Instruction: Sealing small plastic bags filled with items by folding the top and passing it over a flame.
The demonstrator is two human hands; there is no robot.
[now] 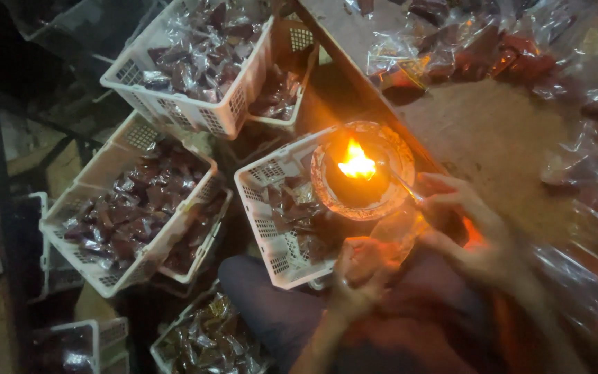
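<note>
A small flame [357, 165] burns in a dark cup set on a round patterned dish [389, 142] at the table's edge. Both hands hold a clear plastic packet [399, 228] with dark contents just below the flame. My left hand [358, 270] grips the packet's lower end. My right hand [461, 221] pinches its upper edge beside the dish. The hands are blurred by motion.
White plastic baskets [243, 90] [98, 273] [257, 201] filled with dark wrapped packets stand at left and centre. A table [493, 131] at right carries loose clear packets [479, 48]. My lap in dark trousers [271, 305] is below.
</note>
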